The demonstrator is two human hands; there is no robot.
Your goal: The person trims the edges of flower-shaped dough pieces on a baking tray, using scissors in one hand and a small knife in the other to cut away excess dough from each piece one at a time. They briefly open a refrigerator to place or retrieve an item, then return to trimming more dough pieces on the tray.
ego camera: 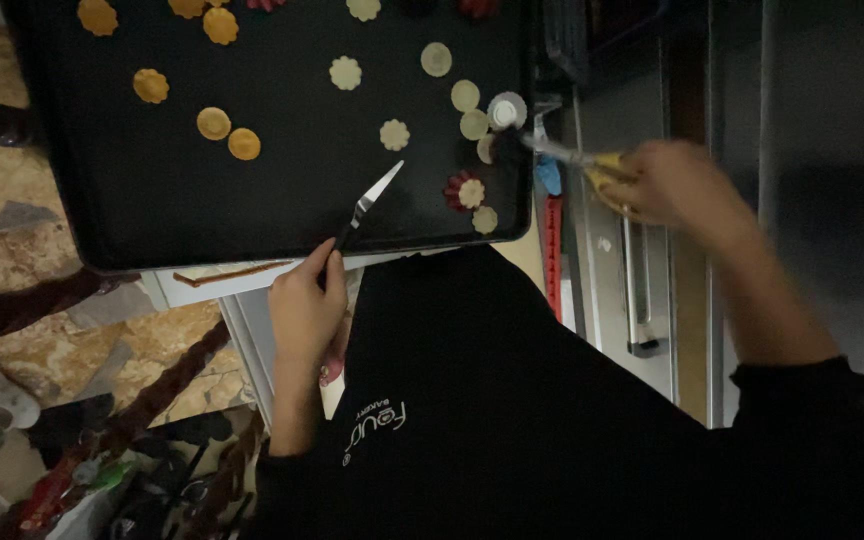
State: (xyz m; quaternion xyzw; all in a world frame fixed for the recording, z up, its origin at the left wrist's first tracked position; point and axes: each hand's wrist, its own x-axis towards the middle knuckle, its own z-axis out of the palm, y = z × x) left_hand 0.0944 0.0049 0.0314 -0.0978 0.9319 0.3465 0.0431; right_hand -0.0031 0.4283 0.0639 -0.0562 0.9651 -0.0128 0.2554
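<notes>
Our left hand (304, 305) pinches a small palette knife (370, 203) over the black baking tray (132, 200); our right hand (674, 183) grips a yellow-handled tool (577, 158). Its tip meets a pale fluted disc (506, 109).

Cut-outs (346, 72) lie scattered on the tray (132, 200).

Dim room; mottled brown stone floor (12, 190), grey metal cabinet (642, 290).

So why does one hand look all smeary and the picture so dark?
Head view: dim light, so the black baking tray swallows detail; the right hand with its yellow-handled tool is motion-blurred, while the left hand and its silver palette knife look sharper.
</notes>
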